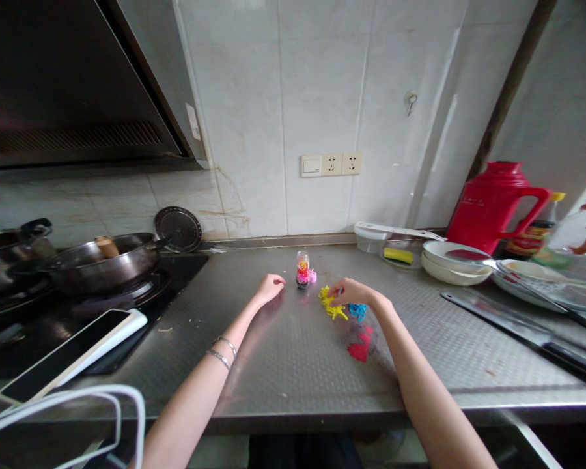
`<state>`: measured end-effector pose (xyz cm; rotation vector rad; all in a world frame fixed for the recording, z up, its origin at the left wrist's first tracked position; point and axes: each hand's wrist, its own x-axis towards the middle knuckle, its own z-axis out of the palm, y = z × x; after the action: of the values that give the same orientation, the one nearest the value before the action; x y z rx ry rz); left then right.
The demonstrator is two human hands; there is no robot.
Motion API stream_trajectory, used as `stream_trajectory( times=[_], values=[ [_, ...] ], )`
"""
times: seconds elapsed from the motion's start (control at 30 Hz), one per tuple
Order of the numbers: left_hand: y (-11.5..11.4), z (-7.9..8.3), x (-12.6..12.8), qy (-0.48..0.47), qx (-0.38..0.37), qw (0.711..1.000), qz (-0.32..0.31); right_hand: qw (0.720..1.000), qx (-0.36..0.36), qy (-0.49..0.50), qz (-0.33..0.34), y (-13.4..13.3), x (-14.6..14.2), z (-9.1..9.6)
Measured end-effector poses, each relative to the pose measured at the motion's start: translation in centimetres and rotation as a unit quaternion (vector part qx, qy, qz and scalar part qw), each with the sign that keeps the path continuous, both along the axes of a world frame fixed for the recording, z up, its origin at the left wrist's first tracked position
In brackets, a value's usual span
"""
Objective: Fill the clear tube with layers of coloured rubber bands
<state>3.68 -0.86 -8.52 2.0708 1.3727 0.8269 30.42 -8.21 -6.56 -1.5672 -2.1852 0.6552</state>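
My left hand (270,286) rests on the steel counter (293,365) with its fingers curled in, nothing visible in them. Just right of it stands a small clear jar (302,268) filled with coloured bits, a pink piece beside it. My right hand (350,291) reaches over a yellow heap (332,305) of small bands, fingers bent down onto it as in a pinch. A blue heap (357,311) lies under the wrist, and a red heap (361,346) lies nearer to me beside the forearm.
A wok (102,260) and a pot sit on the stove at left, with a phone (73,355) and white cable in front. At right stand a red thermos (493,205), stacked bowls (452,262), plates, a sponge dish and a long knife (527,329).
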Motion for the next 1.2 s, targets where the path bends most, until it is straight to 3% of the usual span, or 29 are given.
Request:
stream_trajectory(
  times=[0.3,0.87,1.0,1.2],
  values=[
    [0.0,-1.1,-0.2,0.005,0.047,0.999,-0.023,1.000,0.012,-0.004,0.013,-0.1,-0.6,0.3],
    [-0.5,-2.1,-0.6,0.058,0.128,0.989,-0.047,0.989,0.076,0.126,-0.022,-0.2,-0.5,0.7],
    [-0.5,-2.0,-0.5,0.072,0.134,0.988,-0.039,0.972,0.091,0.208,-0.065,-0.2,-1.1,1.2],
    [-0.7,-1.8,-0.4,0.086,0.140,0.986,-0.031,0.923,0.119,0.342,-0.134,1.5,-2.5,2.9]
  ],
)
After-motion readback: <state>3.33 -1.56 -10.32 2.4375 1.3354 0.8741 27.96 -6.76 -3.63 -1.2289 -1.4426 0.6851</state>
